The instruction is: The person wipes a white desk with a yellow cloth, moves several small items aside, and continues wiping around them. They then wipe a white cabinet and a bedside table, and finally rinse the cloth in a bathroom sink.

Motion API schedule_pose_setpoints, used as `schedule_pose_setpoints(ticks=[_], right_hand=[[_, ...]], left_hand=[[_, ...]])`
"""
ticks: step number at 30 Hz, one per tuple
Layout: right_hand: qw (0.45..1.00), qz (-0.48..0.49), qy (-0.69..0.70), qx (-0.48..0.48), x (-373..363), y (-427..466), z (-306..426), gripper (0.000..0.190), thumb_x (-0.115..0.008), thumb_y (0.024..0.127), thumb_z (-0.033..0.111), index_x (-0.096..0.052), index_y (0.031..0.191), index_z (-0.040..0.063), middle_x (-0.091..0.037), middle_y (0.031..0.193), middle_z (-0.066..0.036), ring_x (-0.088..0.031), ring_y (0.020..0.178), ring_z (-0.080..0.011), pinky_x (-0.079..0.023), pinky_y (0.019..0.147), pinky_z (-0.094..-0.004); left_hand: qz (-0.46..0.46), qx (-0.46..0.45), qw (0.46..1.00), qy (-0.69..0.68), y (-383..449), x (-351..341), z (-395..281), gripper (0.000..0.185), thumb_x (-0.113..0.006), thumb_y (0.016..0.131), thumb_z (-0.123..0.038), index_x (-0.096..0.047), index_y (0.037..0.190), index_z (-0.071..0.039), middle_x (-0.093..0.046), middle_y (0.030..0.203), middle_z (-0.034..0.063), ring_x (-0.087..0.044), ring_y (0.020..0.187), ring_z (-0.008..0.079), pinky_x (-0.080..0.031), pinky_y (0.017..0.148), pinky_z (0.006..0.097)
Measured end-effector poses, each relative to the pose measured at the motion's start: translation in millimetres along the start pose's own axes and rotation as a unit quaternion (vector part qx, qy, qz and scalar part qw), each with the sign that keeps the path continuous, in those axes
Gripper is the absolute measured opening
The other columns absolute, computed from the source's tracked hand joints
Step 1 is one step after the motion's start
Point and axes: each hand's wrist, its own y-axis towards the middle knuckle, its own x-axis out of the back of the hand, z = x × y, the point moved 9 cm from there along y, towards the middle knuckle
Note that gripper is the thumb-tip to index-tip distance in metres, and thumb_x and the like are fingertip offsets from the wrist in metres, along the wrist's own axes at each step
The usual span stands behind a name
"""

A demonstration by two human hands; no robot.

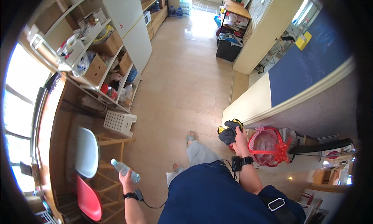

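My left hand (pixel 126 179) is closed around a clear plastic bottle (pixel 121 167) with a pale cap, held tilted beside the chairs. In my right hand (pixel 241 140) is a bundle of dark grey fabric with yellow parts (pixel 228 134); what exactly it is I cannot tell. Just right of that hand stands a basket with red-and-white checked trim and a red ribbon bow (pixel 263 148). Each wrist wears a black strap with a small box and a cable.
White shelves (pixel 87 52) with boxes and a fridge (pixel 129 23) line the left side. Below them are a white plastic stool (pixel 118 123), a pale blue chair (pixel 87 152) and a red chair (pixel 89 199). At right, a wall edge (pixel 233 111) and a black bin (pixel 228 49) border the floor.
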Motion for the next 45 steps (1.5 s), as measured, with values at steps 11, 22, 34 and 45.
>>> schedule_pose_setpoints(ticks=[11, 22, 34, 45], right_hand=[[0.996, 0.086, -0.027, -0.021, -195, 211, 29, 0.042, -0.048, 0.119, 0.029, -0.065, 0.145, 0.001, -0.079, 0.126, -0.012, -0.079, 0.102, -0.0275, -0.067, 0.088, -0.0422], [0.999, 0.013, -0.021, 0.023, -289, 367, 100, 0.032, -0.060, 0.115, 0.024, -0.062, 0.137, 0.002, -0.074, 0.124, -0.011, -0.077, 0.104, -0.0248, -0.066, 0.086, -0.0381], [0.962, -0.251, 0.067, 0.084, -245, 463, 148, 0.036, -0.062, 0.114, 0.026, -0.062, 0.139, 0.000, -0.075, 0.126, -0.014, -0.077, 0.106, -0.0270, -0.064, 0.092, -0.0395], [0.919, -0.350, 0.164, 0.073, -221, 583, 211, 0.038, -0.055, 0.117, 0.028, -0.062, 0.141, -0.001, -0.076, 0.123, -0.014, -0.078, 0.104, -0.0286, -0.065, 0.093, -0.0419]], left_hand=[[0.214, -0.028, 0.896, -0.387, 137, -328, -274, 0.052, -0.078, 0.103, -0.021, -0.054, 0.149, -0.013, -0.067, 0.140, 0.0066, -0.062, 0.136, 0.0293, -0.049, 0.117, 0.0527], [0.320, -0.068, 0.878, -0.350, 286, -575, -446, 0.064, -0.083, 0.099, -0.025, -0.052, 0.153, -0.014, -0.064, 0.145, 0.0059, -0.060, 0.139, 0.0301, -0.046, 0.119, 0.0577], [0.461, -0.019, 0.876, -0.138, 480, -942, -526, 0.051, -0.079, 0.102, -0.013, -0.057, 0.148, -0.012, -0.067, 0.140, 0.0029, -0.064, 0.132, 0.0230, -0.052, 0.112, 0.0475], [0.520, -0.072, 0.851, 0.027, 442, -1218, -569, 0.047, -0.084, 0.093, 0.002, -0.065, 0.135, -0.004, -0.071, 0.124, 0.0022, -0.067, 0.116, 0.0161, -0.053, 0.103, 0.0339]])
